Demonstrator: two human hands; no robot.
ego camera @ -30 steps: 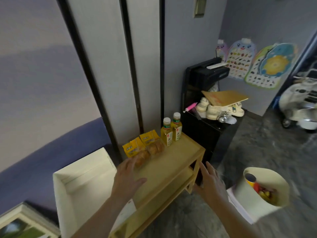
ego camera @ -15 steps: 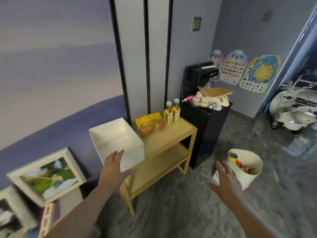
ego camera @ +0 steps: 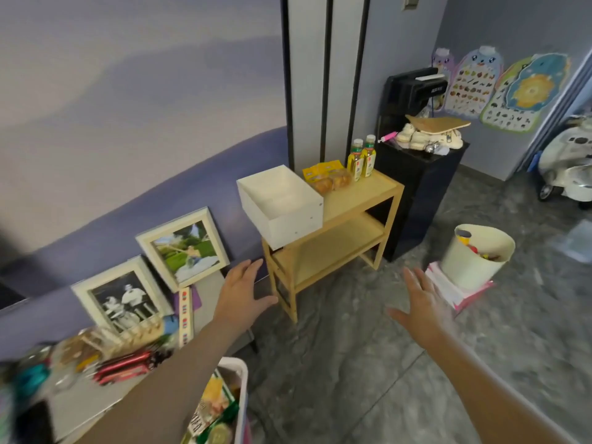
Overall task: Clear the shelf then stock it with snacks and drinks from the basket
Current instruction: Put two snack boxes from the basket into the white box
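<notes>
A low wooden shelf point(ego camera: 358, 200) stands against the wall. On its top sit a white open box point(ego camera: 282, 206), two yellow snack packs point(ego camera: 326, 177) and two yellow drink bottles point(ego camera: 362, 160). Its lower board is bare. A white basket point(ego camera: 237, 373) holding snack packets shows at the bottom edge, partly behind my left arm. My left hand point(ego camera: 240, 293) hangs open in front of the shelf's left leg, holding nothing. My right hand point(ego camera: 423, 302) is open too, spread over the floor right of the shelf.
A cream bin point(ego camera: 474, 267) with small items stands on pink-edged papers at the right. A black cabinet point(ego camera: 419, 193) with clutter adjoins the shelf. Framed pictures point(ego camera: 182, 248) lean on the wall above a cluttered low surface. A white ride-on scooter point(ego camera: 567, 165) is far right.
The view has pulled back and swung left, away from the shelf. My left hand has come off the shelf top and white box; both hands are now lower and empty.
</notes>
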